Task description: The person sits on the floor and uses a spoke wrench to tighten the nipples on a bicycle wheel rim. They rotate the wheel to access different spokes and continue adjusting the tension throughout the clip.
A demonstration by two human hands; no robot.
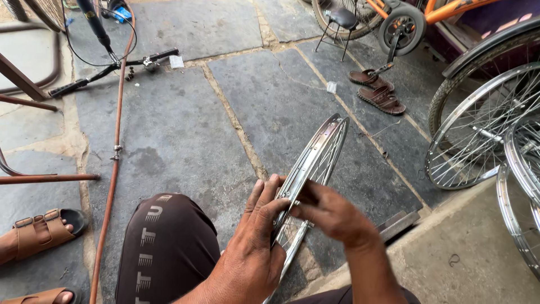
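A shiny metal bicycle wheel rim with thin spokes stands on edge on the stone floor, running away from me. My left hand wraps its near part from the left, fingers laid over the rim's edge. My right hand comes in from the right, fingertips pinched at the rim just beside the left fingers; what they pinch is too small to tell. My knee in dark brown trousers sits left of the hands.
More spoked wheels lean at the right on a raised concrete step. Brown sandals and a small stool lie beyond. An orange hose runs down the left, by a handlebar and another person's sandalled foot.
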